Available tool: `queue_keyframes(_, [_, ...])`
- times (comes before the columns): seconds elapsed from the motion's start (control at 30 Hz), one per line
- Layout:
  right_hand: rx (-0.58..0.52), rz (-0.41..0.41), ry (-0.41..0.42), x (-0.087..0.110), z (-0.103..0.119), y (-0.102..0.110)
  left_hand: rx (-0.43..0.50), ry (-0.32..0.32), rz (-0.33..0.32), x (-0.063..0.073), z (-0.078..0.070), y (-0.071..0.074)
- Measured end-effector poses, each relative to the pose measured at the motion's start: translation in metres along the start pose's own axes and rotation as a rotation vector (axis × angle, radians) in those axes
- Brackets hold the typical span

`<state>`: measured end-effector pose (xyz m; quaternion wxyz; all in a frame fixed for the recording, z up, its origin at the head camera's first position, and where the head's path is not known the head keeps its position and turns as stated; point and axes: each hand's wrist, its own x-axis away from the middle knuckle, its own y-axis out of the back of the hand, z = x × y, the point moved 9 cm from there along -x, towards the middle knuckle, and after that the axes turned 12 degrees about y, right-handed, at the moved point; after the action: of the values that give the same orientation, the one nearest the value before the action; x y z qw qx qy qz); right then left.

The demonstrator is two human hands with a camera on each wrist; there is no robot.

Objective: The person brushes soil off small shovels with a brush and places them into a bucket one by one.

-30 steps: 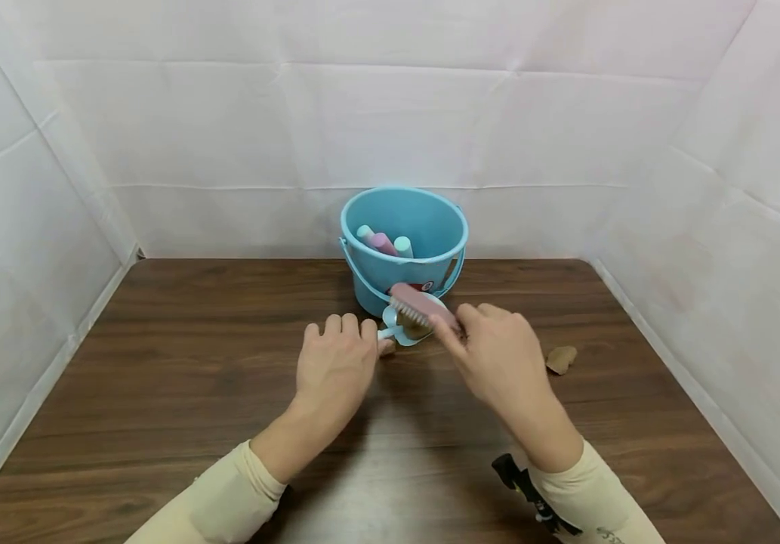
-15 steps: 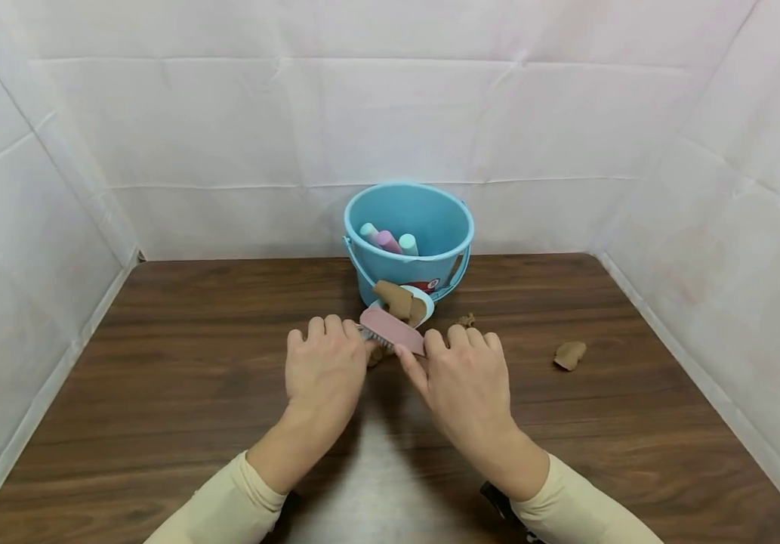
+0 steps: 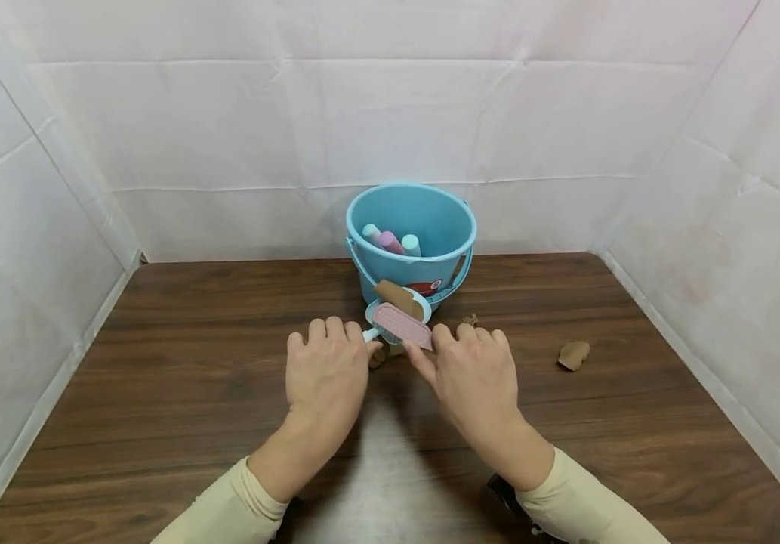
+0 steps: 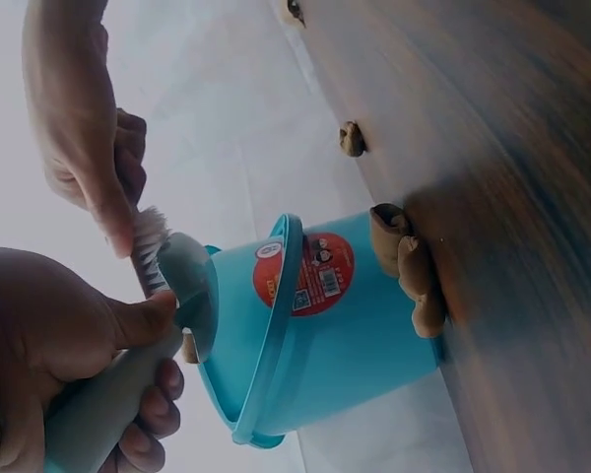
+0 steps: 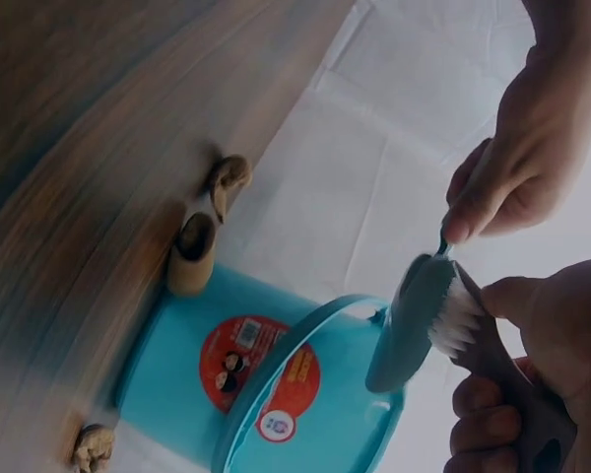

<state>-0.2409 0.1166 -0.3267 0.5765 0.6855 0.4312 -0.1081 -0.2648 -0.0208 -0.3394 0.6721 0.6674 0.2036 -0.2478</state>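
My left hand [image 3: 327,370] grips the handle of a small light blue dustpan [image 5: 411,320], held up in front of the bucket. A curled brown piece of paper or card [image 3: 395,295] lies over the pan. In my right hand [image 3: 474,378] is a pink brush [image 3: 401,325] with white bristles [image 5: 456,320], its bristles against the pan in the right wrist view. From the head view, the brush's flat back hides part of the pan. More brown pieces [image 4: 414,281] lie on the table by the bucket's base.
Behind the dustpan stands a blue bucket [image 3: 379,270] with its handle lowered toward me; inside it are pale green and pink cylinder ends [image 3: 391,242]. One brown scrap [image 3: 573,355] lies to the right on the wooden table [image 3: 179,363]. White sheeting [image 3: 390,121] encloses the back and sides.
The brush has moved left and turned so its back faces up, over the dustpan near my left hand. The curled brown piece over the pan has come into view.
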Motion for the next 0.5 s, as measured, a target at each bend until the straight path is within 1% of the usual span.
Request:
queue_keyframes(0.17, [0.029,0.019,-0.025,-0.003,-0.013,-0.006,-0.011,0.013,-0.015,0.001,0.003,0.002])
queue_keyframes(0.3, [0.065,0.036,-0.072,-0.001,-0.037,-0.012,-0.012,0.015,0.005,0.002,0.004,0.004])
queue_keyframes(0.4, [0.072,0.036,-0.108,0.001,-0.051,-0.013,-0.011,0.008,0.023,0.003,0.004,0.006])
queue_keyframes(0.5, [0.053,0.042,-0.116,0.0,-0.05,-0.007,-0.009,0.009,0.027,0.002,0.004,0.007])
